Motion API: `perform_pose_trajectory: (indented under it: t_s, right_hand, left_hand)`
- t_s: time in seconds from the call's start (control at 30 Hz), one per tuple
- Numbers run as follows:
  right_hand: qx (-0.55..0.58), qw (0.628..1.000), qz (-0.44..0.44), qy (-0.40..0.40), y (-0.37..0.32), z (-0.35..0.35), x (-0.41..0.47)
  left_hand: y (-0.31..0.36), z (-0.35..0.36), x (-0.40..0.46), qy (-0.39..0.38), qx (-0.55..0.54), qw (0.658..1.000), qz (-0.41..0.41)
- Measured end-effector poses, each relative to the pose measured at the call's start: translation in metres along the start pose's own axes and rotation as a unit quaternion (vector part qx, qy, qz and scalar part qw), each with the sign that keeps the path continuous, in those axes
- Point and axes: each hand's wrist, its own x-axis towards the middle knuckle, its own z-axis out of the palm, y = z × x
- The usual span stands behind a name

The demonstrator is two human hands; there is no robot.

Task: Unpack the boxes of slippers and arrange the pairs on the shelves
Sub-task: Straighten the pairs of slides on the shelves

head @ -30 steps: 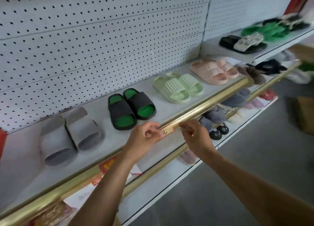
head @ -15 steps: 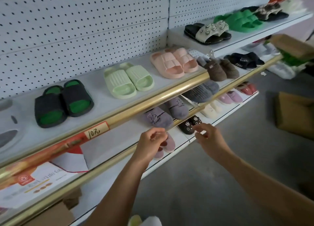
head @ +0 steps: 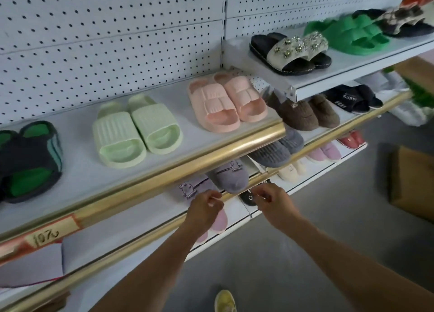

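- Fingers of the left hand (head: 203, 205) curled, thumb and forefinger pinched together at the lower gold rail (head: 150, 237); whether a thin strip sits between them cannot be told.
- Fingers of the right hand (head: 273, 205) likewise curled, tips drawn together in a pinch just beside the same rail; what they clamp, if anything, too small to tell.
- Both hands close together, slightly apart, in front of the lilac fuzzy slippers (head: 231, 176) on the middle shelf.
- Just behind the right hand, a black slipper (head: 247, 198) with a white mark, partly hidden.
- Under the left wrist, pink slippers (head: 219, 222) on the lowest shelf.
- Further right along the middle level: grey knit slippers (head: 277, 152), brown fuzzy slippers (head: 303, 113), a dark pair marked "Super" (head: 354, 99).
- On the upper shelf (head: 77, 168), above the upper gold rail (head: 187, 161): black-and-green slides (head: 28, 163), pale green slides (head: 136, 131), pink slides (head: 225, 100), each pair side by side.
- On the raised shelf at right: jewelled sandals (head: 293, 52), bright green slides (head: 350, 33).
- Handwritten price tag (head: 50, 232) on the upper rail at left.
- Cardboard box (head: 413, 185) on the floor at right; yellow shoe (head: 225, 301) at the bottom edge.
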Motion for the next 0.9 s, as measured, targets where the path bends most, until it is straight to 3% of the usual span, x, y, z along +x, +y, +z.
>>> perform_pose_trajectory:
  t_s: [0.33,0.53,0.67,0.83,0.9]
  right_hand:
    - [0.016,0.998,0.009,-0.064,0.035,0.013,0.09]
    - [0.03,0.993,0.041,-0.109,0.06,0.027,0.118]
    - [0.037,0.991,0.053,-0.116,0.078,0.042,0.132]
    - [0.007,0.996,0.01,-0.091,0.1,0.061,0.153]
    - [0.039,0.995,0.038,-0.081,0.113,0.071,0.161]
  left_hand:
    - [-0.014,0.016,0.07,0.089,-0.046,0.993,-0.065]
    - [-0.056,0.02,0.069,0.249,-0.016,0.961,-0.117]
    - [-0.079,0.028,0.062,0.269,0.007,0.946,-0.182]
    - [-0.095,0.057,0.072,0.284,-0.127,0.929,-0.198]
    - [-0.105,0.069,0.083,0.293,-0.198,0.912,-0.207]
